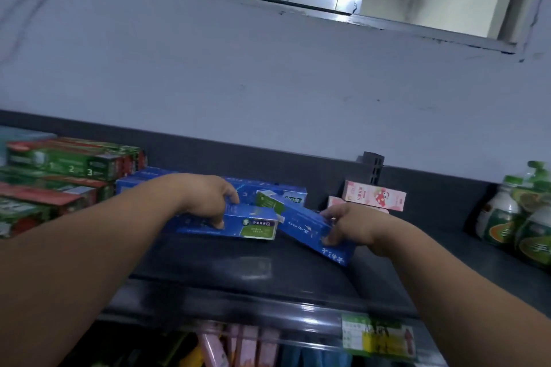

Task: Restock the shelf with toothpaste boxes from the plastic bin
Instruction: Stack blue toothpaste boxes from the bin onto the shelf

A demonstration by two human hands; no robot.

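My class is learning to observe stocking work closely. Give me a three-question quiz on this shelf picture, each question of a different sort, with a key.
1. True or false: the left hand and the right hand each grip a blue toothpaste box.
2. What stands at the far right of the shelf? A) pink boxes B) green bottles C) red cans
3. Fill in: the blue box lying askew is in the ____ hand.
Key: 1 true; 2 B; 3 right.
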